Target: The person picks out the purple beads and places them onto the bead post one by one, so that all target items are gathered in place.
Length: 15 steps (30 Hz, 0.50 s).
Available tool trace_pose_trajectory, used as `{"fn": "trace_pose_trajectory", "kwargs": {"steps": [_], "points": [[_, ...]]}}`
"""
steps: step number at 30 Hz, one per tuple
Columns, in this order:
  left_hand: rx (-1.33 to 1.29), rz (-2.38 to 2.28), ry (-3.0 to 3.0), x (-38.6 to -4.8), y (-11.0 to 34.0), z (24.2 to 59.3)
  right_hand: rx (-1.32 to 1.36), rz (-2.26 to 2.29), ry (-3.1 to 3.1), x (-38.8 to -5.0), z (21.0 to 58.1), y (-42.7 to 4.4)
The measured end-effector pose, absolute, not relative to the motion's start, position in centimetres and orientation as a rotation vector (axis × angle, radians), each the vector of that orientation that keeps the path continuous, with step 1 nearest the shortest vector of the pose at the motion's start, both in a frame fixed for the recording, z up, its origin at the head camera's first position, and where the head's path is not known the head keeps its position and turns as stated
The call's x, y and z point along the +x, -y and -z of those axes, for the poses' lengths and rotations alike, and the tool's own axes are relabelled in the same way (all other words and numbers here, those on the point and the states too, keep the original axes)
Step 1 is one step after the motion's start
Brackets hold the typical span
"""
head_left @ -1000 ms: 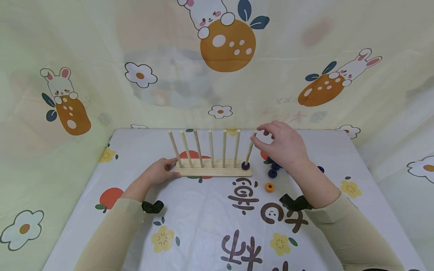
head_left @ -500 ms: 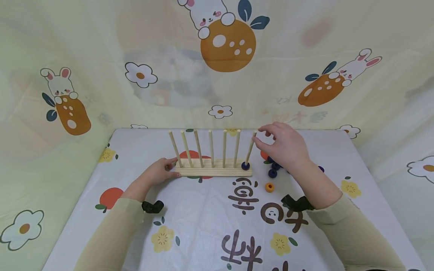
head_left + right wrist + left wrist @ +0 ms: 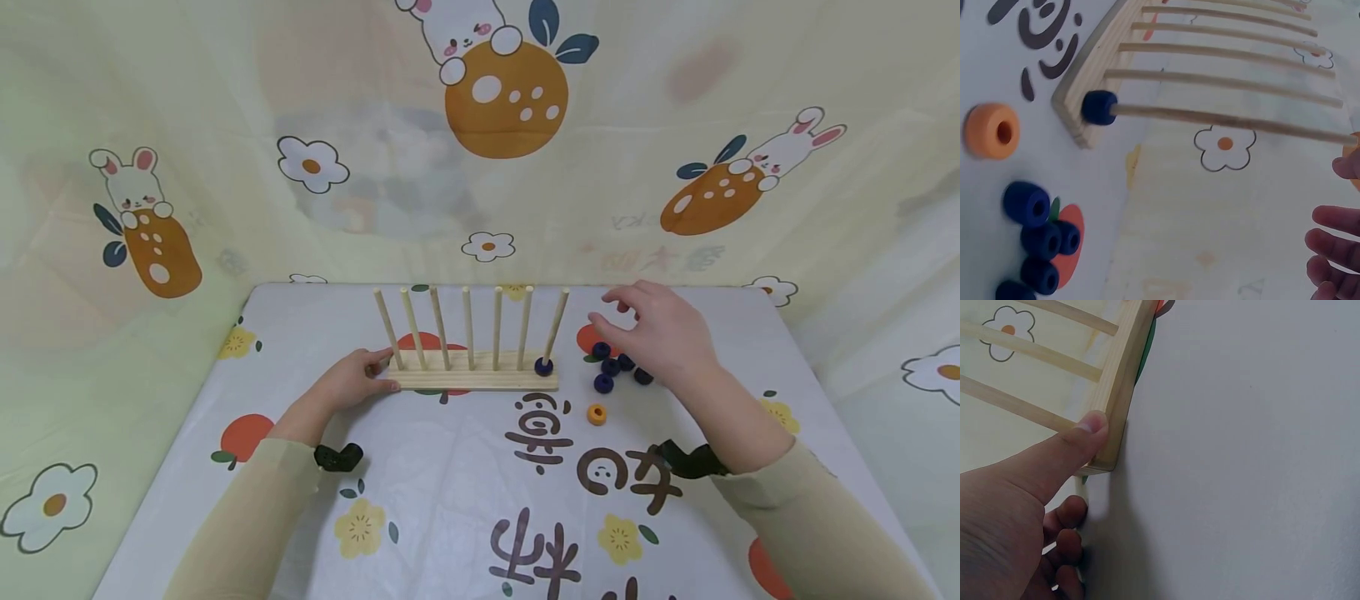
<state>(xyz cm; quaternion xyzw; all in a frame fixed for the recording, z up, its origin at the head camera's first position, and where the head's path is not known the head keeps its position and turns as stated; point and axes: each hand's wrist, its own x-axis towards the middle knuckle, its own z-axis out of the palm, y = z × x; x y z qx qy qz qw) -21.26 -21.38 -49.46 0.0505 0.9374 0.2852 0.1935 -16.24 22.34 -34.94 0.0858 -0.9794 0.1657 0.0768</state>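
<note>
A wooden peg rack [image 3: 480,383] with a row of several upright pegs stands on the table. One dark blue bead [image 3: 543,367] sits at the foot of its rightmost peg. At the rack's left end my left hand [image 3: 348,383] grips the base, thumb [image 3: 1088,434] on top and other fingers partly hidden behind it. My right hand [image 3: 660,337] hovers to the right of the rightmost peg, fingers relaxed and apart, with nothing between them. Below it lie several loose dark blue beads [image 3: 603,383], holes visible in the right wrist view. Nearer me lies an orange bead [image 3: 596,414].
A white printed cloth [image 3: 435,483] covers the table. Behind the rack rises a pale curtain [image 3: 390,217] with rabbit and flower prints. Black wrist straps [image 3: 339,457] are on both arms.
My right hand has moved right, away from the top of the rightmost peg, uncovering more loose blue beads. The left hand keeps its grip on the rack, and the rack stays put.
</note>
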Motion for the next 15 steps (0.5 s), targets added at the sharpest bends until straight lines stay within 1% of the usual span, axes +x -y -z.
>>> {"fn": "trace_pose_trajectory", "kwargs": {"steps": [15], "points": [[0.127,-0.791,-2.635,-21.0,21.1,49.0,0.147,-0.417,3.048,-15.2,37.6,-28.1]]}}
